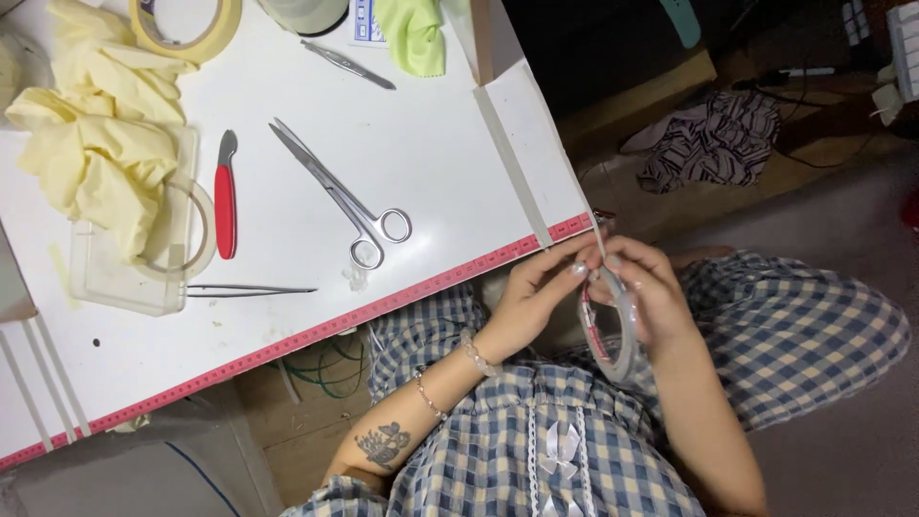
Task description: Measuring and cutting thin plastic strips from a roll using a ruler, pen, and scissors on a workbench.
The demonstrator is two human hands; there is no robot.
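A: Both hands are up at the table's corner. The right hand [649,287] grips a roll of tape [613,330] on edge above the lap, fingers curled round its rim. The left hand [538,287] pinches at the roll's top, fingertips closed on what looks like the loose end.

B: How far along would you call it?

A: Early, by my reading. Only a short strip [599,235] rises from the fingers toward the table edge [536,241]; nothing looks cut or laid down from this roll.

B: And around them?

A: Scissors [342,194] lie on the white table, well apart from both hands. A red-handled knife [225,196], tweezers [251,288], a second tape roll [187,27] and yellow cloth [100,144] sit farther left. Nothing blocks the hands.
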